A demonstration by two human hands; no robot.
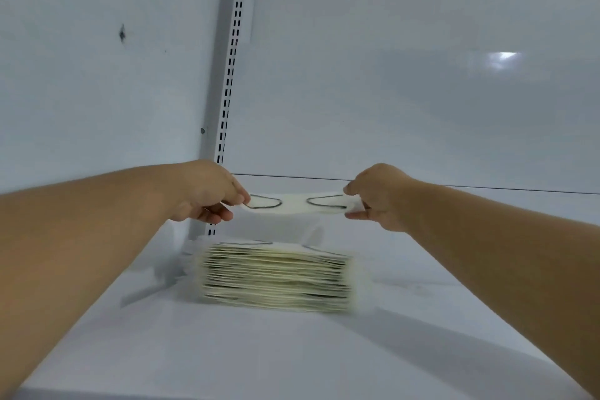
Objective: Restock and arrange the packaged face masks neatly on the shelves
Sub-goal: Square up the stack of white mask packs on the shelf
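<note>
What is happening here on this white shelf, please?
A person is stocking face masks. The left hand and the right hand each pinch one end of a single packaged mask, holding it flat in the air above a stack of masks. The stack lies on the white shelf, near the back corner by the slotted rail. The held mask is not yet on the stack.

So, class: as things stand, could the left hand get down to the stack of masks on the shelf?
Probably yes, but not freely: the left hand pinches one end of the held mask, which hangs above the stack. Nothing else blocks the way down.
</note>
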